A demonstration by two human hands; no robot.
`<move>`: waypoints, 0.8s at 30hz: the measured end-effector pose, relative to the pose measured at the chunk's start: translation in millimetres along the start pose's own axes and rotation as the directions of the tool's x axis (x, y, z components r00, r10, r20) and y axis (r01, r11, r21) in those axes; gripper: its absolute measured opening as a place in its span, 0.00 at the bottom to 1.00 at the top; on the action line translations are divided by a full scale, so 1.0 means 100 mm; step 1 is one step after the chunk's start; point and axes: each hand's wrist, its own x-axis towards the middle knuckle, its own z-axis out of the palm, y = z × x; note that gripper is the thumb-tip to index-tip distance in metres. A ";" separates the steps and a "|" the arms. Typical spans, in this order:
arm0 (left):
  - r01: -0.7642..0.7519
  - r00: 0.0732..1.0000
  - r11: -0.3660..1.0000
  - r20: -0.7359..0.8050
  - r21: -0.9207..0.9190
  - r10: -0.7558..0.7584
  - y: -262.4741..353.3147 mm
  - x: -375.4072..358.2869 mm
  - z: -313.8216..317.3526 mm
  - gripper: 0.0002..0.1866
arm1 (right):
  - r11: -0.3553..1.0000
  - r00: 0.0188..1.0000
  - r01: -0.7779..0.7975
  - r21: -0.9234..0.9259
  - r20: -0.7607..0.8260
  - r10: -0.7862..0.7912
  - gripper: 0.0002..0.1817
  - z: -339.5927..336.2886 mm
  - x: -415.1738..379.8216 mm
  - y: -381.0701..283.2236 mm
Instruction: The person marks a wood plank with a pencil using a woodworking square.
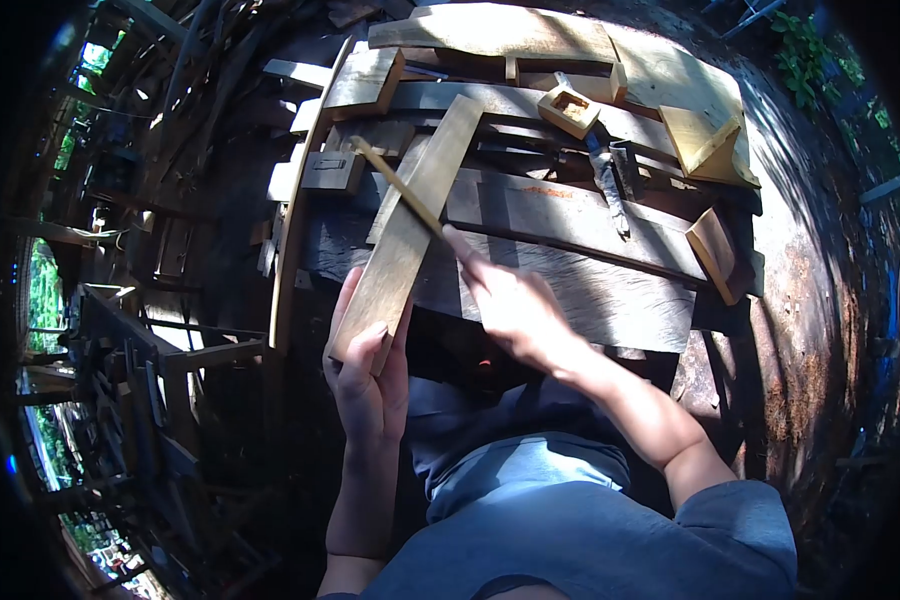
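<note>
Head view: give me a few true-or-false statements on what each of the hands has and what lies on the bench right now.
1. The left hand grips the near end of a long wooden plank. True.
2. The right hand is empty. False: it holds a thin wooden stick that lies across the plank.
3. A small square wooden block with a hollow in its middle sits on the far part of the bench. True.
4. The plank lies flat, wholly on the ground. False: its near end is held up by the left hand and it runs up over the bench.
5. The two hands touch each other. False: they are apart, with the plank between them.
</note>
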 end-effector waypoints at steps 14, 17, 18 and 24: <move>-0.005 1.000 1.000 -0.008 -0.027 0.005 -0.03 -0.03 0.01 0.37 | 0.998 0.991 0.065 -0.027 -0.112 -0.068 0.27 -0.10 0.25 0.14; 0.016 1.000 1.000 -0.004 0.012 -0.016 -0.03 -0.04 0.00 0.36 | 0.998 0.998 -0.058 -0.020 0.025 0.058 0.27 -0.14 -0.06 0.01; 0.009 1.000 1.000 -0.011 0.018 -0.008 -0.04 -0.04 0.01 0.36 | 0.997 0.996 -0.082 -0.005 0.042 0.082 0.27 -0.19 0.01 0.02; 0.003 0.999 0.999 -0.053 -0.036 -0.005 -0.01 -0.02 0.01 0.37 | 0.990 0.959 0.081 -0.118 -0.262 -0.110 0.24 -0.06 0.92 0.53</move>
